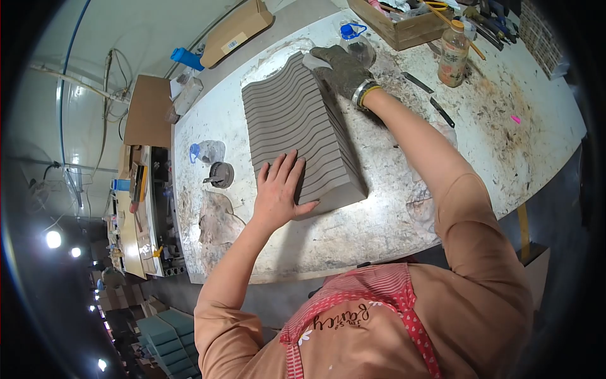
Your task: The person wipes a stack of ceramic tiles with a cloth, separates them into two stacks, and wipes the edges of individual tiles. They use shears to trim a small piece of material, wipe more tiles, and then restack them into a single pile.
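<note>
A grey block [284,117] with a rippled, ribbed top of several wavy bands lies on the worktable, its long side running away from me. My left hand [278,192] is bare and rests flat on the near left part of the block, fingers spread. At the far right corner, my right hand [344,71] wears a dark, dirty glove. Its fingers are bent over a pale, flat piece [314,62] at the block's far edge; the glove partly hides this piece, and its kind is unclear.
On the stained worktable [379,221] are a dark round container [221,175], crumpled cloth [218,218], two dark blades [442,112] at right, an orange-capped bottle [453,60] and a blue-capped clear jug [358,47]. A wooden box [404,33] of tools stands at the back.
</note>
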{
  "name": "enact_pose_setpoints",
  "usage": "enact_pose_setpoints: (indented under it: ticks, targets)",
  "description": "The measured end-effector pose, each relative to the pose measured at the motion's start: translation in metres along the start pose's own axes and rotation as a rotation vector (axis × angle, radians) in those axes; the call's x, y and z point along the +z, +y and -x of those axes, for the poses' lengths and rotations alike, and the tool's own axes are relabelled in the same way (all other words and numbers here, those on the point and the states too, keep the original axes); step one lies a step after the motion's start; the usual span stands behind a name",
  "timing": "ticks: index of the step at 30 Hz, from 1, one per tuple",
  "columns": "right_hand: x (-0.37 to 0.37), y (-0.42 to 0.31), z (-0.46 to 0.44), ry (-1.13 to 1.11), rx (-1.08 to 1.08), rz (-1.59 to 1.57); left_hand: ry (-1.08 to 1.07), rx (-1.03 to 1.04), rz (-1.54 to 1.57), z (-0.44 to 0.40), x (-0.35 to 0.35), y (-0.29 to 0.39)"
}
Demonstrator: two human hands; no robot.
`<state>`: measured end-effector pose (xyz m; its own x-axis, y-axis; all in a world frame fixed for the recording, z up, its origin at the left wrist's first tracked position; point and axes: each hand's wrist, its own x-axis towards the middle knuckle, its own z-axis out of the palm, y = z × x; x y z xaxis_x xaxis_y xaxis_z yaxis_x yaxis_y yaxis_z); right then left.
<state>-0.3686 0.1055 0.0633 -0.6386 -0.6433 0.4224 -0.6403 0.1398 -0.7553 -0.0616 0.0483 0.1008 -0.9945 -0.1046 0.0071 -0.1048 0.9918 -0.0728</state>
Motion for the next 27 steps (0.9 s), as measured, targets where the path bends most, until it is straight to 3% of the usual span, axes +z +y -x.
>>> enact_pose_setpoints:
  ticks: [4, 6, 8, 10, 12, 14, 18, 20, 22, 24, 26, 27]
  targets:
    - [-0.018, 0.006, 0.005, -0.097, -0.09, 0.105, 0.014, 0.002, 0.022, 0.0, -0.001, 0.0]
    - [-0.042, 0.012, 0.007, -0.467, 0.017, 0.387, 0.018, -0.003, 0.023, 0.0, 0.0, -0.002]
    - [-0.046, 0.012, 0.023, -0.367, 0.035, 0.316, 0.02, -0.006, 0.026, 0.0, 0.001, -0.001]
    - [-0.038, -0.004, 0.038, -0.039, -0.169, 0.144, 0.017, -0.001, 0.025, 0.0, 0.001, -0.001]
    - [-0.025, -0.016, 0.058, -0.183, -0.154, 0.04, 0.02, 0.005, 0.028, 0.001, 0.001, 0.0]
    - [-0.042, -0.021, 0.069, -0.284, -0.026, 0.278, 0.017, 0.003, 0.027, 0.0, 0.001, -0.002]
    - [-0.041, 0.0, 0.074, -0.111, -0.073, 0.261, 0.025, 0.009, 0.024, 0.0, 0.0, 0.0]
    - [-0.034, -0.017, 0.068, -0.026, -0.182, -0.02, 0.019, 0.009, -0.008, 0.0, 0.0, 0.001]
    - [-0.035, -0.029, 0.073, -0.114, -0.19, 0.104, 0.015, 0.012, -0.013, 0.0, -0.001, 0.0]
    - [-0.043, -0.027, 0.075, -0.232, -0.007, 0.313, 0.017, 0.006, 0.01, 0.0, 0.0, 0.0]
    - [-0.039, -0.019, 0.076, -0.222, 0.009, 0.287, 0.012, 0.005, 0.006, 0.001, 0.0, 0.001]
    - [-0.036, -0.024, 0.078, -0.108, -0.072, 0.182, 0.011, 0.007, -0.006, 0.0, 0.0, 0.001]
